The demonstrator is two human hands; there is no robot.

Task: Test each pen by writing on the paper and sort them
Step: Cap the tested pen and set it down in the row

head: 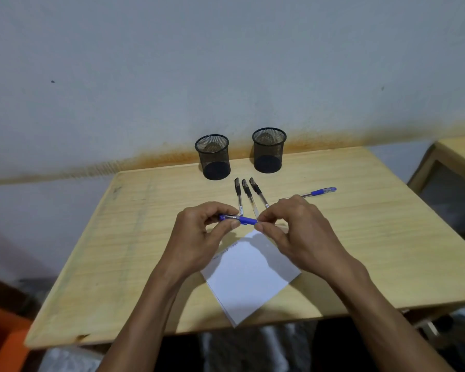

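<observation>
Two hands' grips, left hand (199, 232) and right hand (290, 224), are pinched on a blue pen (239, 219), presumably for uncapping above the paper (249, 275).

A pale wooden tabletop (134, 237) stands against a grey wall (226, 63) with a rusty stain along its base. A second table (457, 154) sits at far right, and something orange (3, 339) lies near left.

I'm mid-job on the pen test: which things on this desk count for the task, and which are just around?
For the job:
- blue pen, held by both hands, left and right
- three black pens
- second blue pen
- paper, with some scribbles
- two mesh cups, left and right

Just around:
- second table at right
- orange object on the floor
</observation>
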